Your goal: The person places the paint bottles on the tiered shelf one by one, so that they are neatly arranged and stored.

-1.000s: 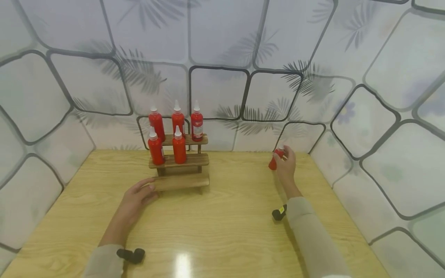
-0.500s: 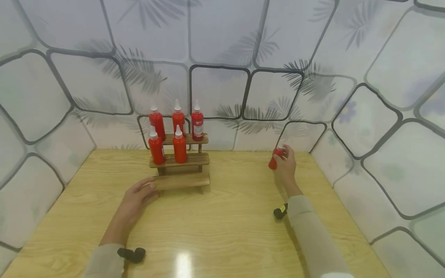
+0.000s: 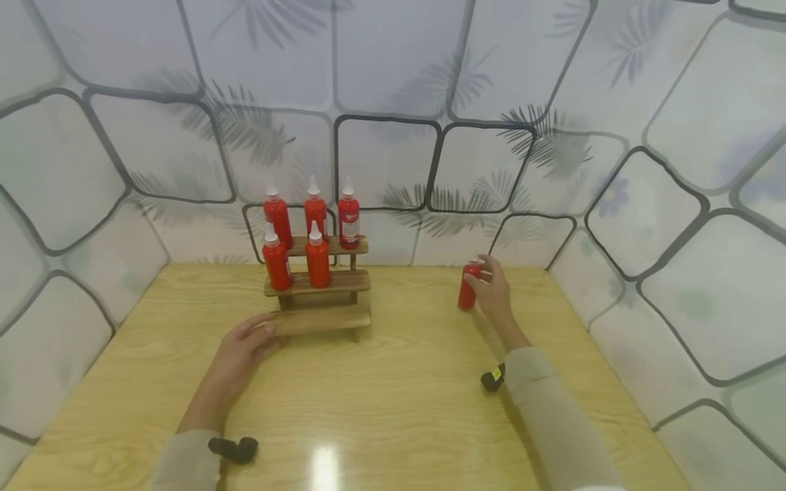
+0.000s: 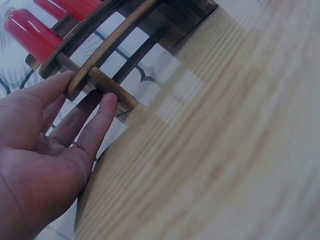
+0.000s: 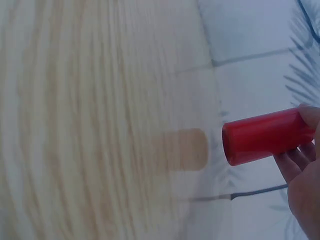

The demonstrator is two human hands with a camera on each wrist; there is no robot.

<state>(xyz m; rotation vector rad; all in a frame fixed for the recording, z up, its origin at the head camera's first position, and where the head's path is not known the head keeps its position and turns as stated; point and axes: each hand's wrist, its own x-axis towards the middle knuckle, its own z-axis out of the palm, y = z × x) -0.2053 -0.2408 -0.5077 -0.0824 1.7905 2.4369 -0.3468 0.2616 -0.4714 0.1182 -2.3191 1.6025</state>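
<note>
My right hand point(image 3: 493, 293) grips a red squeeze bottle point(image 3: 468, 290) near its white top, at the back right of the table. In the right wrist view the red bottle point(image 5: 265, 136) shows its base lifted off the table, with its reflection beside it. At the left, my left hand point(image 3: 242, 344) holds the end of the lowest step of a three-tier wooden display rack point(image 3: 322, 319). In the left wrist view my fingers point(image 4: 55, 85) touch the end of that wooden rack point(image 4: 107, 52). Red bottles with white nozzles stand on its upper tiers, including one bottle point(image 3: 318, 262) on the middle step.
The wood-grain table point(image 3: 393, 395) meets a patterned wall point(image 3: 393, 164) close behind the rack. Another patterned wall point(image 3: 694, 286) borders the right side. Three bottles, one being a labelled bottle point(image 3: 349, 221), stand on the top step.
My right hand has carried the red bottle a little to the left, and the bottle now stands straighter with more of its body showing. The left hand and the rack keep their places.
</note>
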